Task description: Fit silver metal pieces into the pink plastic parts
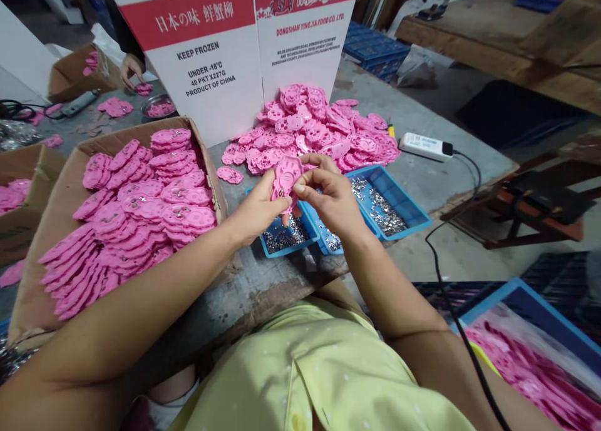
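My left hand (256,209) and my right hand (331,196) meet over the table, both closed on one pink plastic piece (286,176). The left hand grips it from the left and below. The right hand's fingers pinch at its right edge; whether they also hold a small metal part I cannot make out. Just under the hands lie blue trays (408,207) filled with small silver metal parts (382,212). Behind the hands is a loose heap of pink pieces (319,131). To the left, a cardboard box (61,196) holds stacked pink pieces (141,212).
A tall white and red carton (220,68) stands behind the box. A white power strip (425,146) with a black cable lies at right. Another person's hand (130,68) works at the far left near more pink pieces. A blue crate (535,309) with pink pieces sits low right.
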